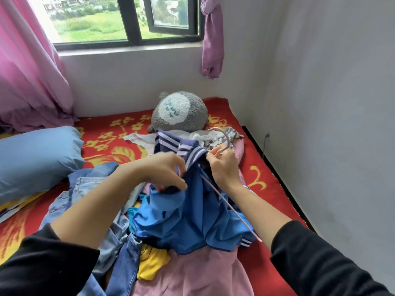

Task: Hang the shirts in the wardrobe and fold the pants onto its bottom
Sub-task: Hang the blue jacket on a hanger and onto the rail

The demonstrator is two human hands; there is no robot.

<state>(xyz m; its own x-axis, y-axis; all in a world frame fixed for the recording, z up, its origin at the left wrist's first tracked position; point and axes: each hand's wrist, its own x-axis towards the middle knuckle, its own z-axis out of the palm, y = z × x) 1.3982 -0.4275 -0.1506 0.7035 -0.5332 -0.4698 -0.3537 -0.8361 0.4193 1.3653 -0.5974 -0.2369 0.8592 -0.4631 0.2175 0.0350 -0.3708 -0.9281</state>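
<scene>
A blue shirt (192, 218) with a navy collar striped in white is lifted over a heap of clothes on the bed. My left hand (164, 169) pinches the shirt's fabric just below the collar. My right hand (224, 165) grips the neck of a pink hanger (223, 138), whose hook sticks up past the fingers. One arm of the hanger runs down to the right, over the shirt. Denim pants (89, 189) lie under my left forearm, more denim (126, 263) lower down. A pink garment (198, 274) lies nearest me.
The bed has a red sheet (263, 174) with yellow flowers. A blue pillow (36, 161) lies at the left, a grey plush toy (179, 113) and white clothes (145, 138) at the back. The white wall runs close along the right. No wardrobe is in view.
</scene>
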